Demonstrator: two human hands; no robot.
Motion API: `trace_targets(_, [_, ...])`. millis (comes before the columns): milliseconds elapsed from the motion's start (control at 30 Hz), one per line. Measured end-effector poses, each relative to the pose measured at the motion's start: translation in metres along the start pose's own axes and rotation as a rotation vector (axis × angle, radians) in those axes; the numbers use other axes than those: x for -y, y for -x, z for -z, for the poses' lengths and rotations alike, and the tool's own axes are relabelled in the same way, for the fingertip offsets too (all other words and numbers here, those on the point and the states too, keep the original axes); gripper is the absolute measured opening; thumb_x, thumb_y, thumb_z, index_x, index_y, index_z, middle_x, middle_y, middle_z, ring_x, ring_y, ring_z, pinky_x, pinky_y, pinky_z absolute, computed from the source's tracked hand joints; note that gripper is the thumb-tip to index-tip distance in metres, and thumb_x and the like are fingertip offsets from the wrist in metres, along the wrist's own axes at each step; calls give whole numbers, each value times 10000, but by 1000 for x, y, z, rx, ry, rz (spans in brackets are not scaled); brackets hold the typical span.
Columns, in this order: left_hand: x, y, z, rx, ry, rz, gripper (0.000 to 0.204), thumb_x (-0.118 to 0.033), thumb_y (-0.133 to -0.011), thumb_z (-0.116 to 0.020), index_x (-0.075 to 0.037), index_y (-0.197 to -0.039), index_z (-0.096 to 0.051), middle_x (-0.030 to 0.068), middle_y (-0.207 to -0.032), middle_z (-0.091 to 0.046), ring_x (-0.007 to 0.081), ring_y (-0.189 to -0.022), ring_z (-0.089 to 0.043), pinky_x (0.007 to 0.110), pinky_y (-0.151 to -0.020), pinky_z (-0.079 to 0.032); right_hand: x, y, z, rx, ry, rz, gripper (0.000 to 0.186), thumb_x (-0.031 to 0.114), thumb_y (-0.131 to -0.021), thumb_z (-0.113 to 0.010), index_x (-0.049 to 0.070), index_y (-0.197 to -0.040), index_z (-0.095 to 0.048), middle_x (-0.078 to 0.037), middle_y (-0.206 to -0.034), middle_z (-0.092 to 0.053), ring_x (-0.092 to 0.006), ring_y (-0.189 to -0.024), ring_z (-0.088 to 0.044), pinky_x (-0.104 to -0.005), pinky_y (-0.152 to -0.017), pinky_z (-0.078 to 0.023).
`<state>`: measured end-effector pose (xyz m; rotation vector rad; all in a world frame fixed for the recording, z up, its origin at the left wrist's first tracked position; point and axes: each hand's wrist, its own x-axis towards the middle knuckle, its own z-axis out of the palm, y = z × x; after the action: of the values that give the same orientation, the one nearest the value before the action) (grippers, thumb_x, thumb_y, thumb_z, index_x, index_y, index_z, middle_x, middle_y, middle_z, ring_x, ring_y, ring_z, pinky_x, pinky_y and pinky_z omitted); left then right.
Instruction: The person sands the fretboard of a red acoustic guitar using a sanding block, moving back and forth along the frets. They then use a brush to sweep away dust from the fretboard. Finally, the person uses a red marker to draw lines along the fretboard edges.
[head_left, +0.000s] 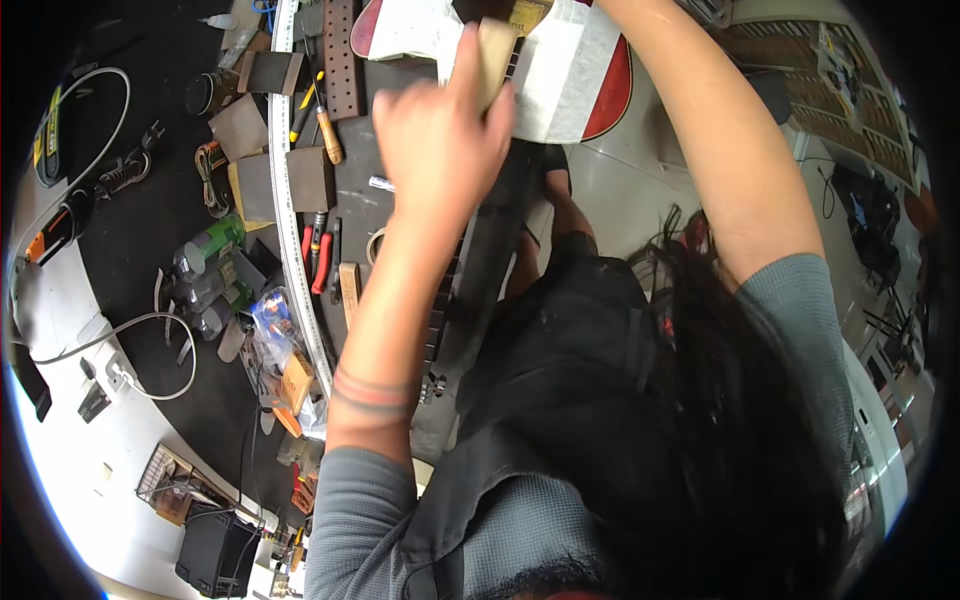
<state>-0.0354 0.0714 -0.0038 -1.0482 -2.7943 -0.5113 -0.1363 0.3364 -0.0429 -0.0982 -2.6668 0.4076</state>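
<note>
While left fingers [467, 72] clasp a beige block [494, 62], its long axis runs up the view, right fingers' grip unseen.

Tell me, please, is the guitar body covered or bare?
Partly covered: white sheeting lies over much of the guitar body, but red shows bare along its edge.

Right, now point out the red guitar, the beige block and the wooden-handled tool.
Red guitar [612, 92]: head view, body's red part.
Beige block [497, 58]: head view, broad face.
Wooden-handled tool [329, 136]: head view, handle.
</note>
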Motion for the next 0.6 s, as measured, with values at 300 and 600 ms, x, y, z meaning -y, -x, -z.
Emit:
trace_targets(300, [2, 48, 17, 44, -6, -70, 740, -289, -900, -826, -30, -1551, -588, 35, -622, -594, 232, -597, -592, 424, -708, -374, -3, 3, -1, -44, -15, 5, 503, 336, -1067, -575, 66, -1491, -560, -159, -1558, -561, -321, -1522, -459, -529, -1296, -291])
trace_targets(600, [-9, 40, 17, 122, -72, -5, 682, -370, -949, -770, -56, -1536, -621, 103, -686, -666, 268, -642, -650, 429, -724, -412, -8, 4, -8, -45, -18, 15, 462, 299, -1099, -530, 63, -1495, -554, -159, -1567, -556, -318, -1533, -445, -532, -1299, -287])
